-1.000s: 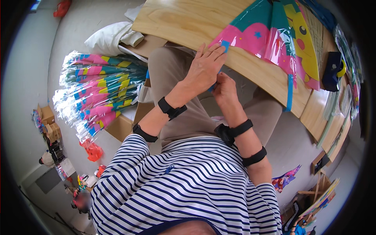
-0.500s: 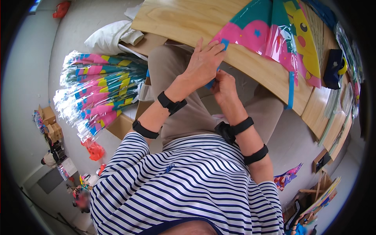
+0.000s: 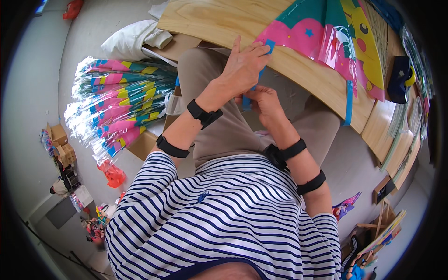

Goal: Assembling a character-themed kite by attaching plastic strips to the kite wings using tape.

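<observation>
A narrow blue strip (image 3: 262,73) runs from the front edge of the wooden table down over my lap. My left hand (image 3: 240,70) lies across its upper part, fingers stretched out and the fingertips against it; whether they also grip it is hidden. Below, my right hand (image 3: 265,103) pinches the strip near its lower end. Just beyond my left fingertips, a shiny plastic sheet (image 3: 303,39), printed pink, teal and yellow with a cartoon figure, rests on the table. Another blue strip (image 3: 349,105) hangs from this sheet's near corner, over the table edge.
The wooden table (image 3: 210,18) curves from the far side to my right. A dark blue tape dispenser (image 3: 399,79) stands on it. To my left lie several folded colourful plastic sheets (image 3: 126,98) by a cardboard box (image 3: 142,148). White cloth (image 3: 133,44) lies behind them.
My right hand has slid down and slightly left along the blue strip, and more of the strip shows between my hands. The left hand stays nearly in place.
</observation>
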Action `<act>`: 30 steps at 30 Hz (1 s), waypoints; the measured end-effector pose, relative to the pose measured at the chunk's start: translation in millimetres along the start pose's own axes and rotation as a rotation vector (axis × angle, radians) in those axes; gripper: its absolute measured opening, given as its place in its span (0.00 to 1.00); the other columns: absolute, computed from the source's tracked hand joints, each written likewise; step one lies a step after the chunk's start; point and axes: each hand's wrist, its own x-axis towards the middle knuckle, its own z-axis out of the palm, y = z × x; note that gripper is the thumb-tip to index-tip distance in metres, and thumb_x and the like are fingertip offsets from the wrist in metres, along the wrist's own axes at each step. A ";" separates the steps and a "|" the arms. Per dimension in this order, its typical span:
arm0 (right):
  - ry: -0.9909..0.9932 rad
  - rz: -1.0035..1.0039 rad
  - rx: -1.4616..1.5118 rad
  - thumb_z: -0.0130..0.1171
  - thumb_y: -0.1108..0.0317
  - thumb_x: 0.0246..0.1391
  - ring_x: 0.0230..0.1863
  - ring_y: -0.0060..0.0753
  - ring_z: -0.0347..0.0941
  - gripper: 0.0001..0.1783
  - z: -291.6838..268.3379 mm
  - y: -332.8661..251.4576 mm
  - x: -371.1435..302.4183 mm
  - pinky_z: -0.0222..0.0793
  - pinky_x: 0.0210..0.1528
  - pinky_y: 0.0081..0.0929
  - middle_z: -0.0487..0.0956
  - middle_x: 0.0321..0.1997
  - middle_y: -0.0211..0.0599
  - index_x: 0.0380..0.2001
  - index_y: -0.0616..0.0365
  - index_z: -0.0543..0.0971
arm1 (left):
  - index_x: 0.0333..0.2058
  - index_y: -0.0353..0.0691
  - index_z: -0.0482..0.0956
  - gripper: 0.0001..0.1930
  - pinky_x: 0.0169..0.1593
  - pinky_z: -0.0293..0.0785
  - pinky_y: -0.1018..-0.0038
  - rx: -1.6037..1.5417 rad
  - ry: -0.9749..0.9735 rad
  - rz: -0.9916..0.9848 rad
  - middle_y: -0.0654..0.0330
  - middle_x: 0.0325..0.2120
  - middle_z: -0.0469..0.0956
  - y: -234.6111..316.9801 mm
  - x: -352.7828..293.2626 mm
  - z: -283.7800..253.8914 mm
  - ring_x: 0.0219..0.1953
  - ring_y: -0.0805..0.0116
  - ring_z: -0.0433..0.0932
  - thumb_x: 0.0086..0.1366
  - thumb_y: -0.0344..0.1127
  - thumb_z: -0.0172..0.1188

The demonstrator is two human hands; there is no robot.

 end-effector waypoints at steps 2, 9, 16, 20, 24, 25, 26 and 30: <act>-0.002 0.022 -0.108 0.61 0.72 0.53 0.27 0.24 0.76 0.05 6.1 -3.5 -13.4 0.68 0.32 0.20 0.83 0.29 0.38 0.29 0.65 0.81 | 0.49 0.42 0.78 0.19 0.66 0.50 0.40 0.010 -0.006 0.001 0.61 0.56 0.72 0.0 -0.4 -0.5 0.62 0.62 0.66 0.57 0.25 0.58; -0.042 0.073 -0.186 0.63 0.71 0.52 0.31 0.25 0.76 0.07 -0.8 -10.4 -26.8 0.66 0.36 0.21 0.83 0.30 0.38 0.32 0.63 0.82 | 0.51 0.45 0.77 0.23 0.66 0.50 0.40 -0.010 -0.029 -0.018 0.63 0.57 0.71 2.6 -2.4 -3.4 0.64 0.64 0.65 0.54 0.28 0.64; -0.086 0.116 -0.016 0.63 0.69 0.54 0.35 0.31 0.79 0.10 -3.2 -28.7 -54.8 0.72 0.43 0.26 0.83 0.33 0.43 0.35 0.65 0.81 | 0.52 0.46 0.76 0.22 0.66 0.49 0.40 -0.006 -0.089 -0.049 0.65 0.59 0.70 2.4 -1.5 -5.8 0.65 0.64 0.63 0.56 0.31 0.64; -0.135 0.127 -0.003 0.62 0.70 0.55 0.37 0.35 0.80 0.10 -3.3 -38.3 -70.1 0.74 0.45 0.29 0.83 0.36 0.47 0.36 0.68 0.80 | 0.52 0.47 0.76 0.22 0.66 0.48 0.40 -0.015 -0.094 -0.058 0.66 0.59 0.70 1.8 -0.9 -4.4 0.65 0.64 0.63 0.57 0.31 0.64; -0.178 0.152 0.030 0.60 0.72 0.56 0.40 0.38 0.81 0.11 -2.3 -45.4 -79.2 0.75 0.45 0.29 0.82 0.38 0.49 0.39 0.69 0.80 | 0.52 0.48 0.76 0.22 0.67 0.48 0.40 -0.008 -0.082 -0.051 0.66 0.59 0.70 -0.3 -1.5 -3.0 0.65 0.64 0.63 0.57 0.31 0.63; -0.177 0.155 0.031 0.60 0.72 0.56 0.40 0.38 0.81 0.11 -1.8 -46.4 -80.4 0.75 0.45 0.29 0.82 0.38 0.49 0.39 0.69 0.80 | 0.52 0.48 0.76 0.22 0.67 0.47 0.40 -0.006 -0.081 -0.052 0.66 0.59 0.70 -0.3 -1.6 -2.9 0.65 0.64 0.63 0.57 0.31 0.62; -0.198 0.155 0.039 0.59 0.72 0.56 0.40 0.39 0.81 0.11 -1.3 -47.2 -81.3 0.75 0.46 0.29 0.82 0.38 0.49 0.40 0.69 0.80 | 0.52 0.48 0.76 0.22 0.67 0.47 0.40 -0.007 -0.083 -0.053 0.66 0.59 0.70 -0.8 -1.9 -2.2 0.65 0.64 0.63 0.57 0.31 0.62; -0.223 0.153 0.051 0.59 0.71 0.57 0.42 0.37 0.80 0.11 0.6 -46.3 -82.9 0.74 0.45 0.30 0.82 0.40 0.47 0.39 0.68 0.81 | 0.53 0.48 0.76 0.23 0.67 0.47 0.40 -0.027 -0.071 -0.047 0.66 0.59 0.70 -1.0 -2.7 -2.5 0.65 0.63 0.63 0.57 0.31 0.63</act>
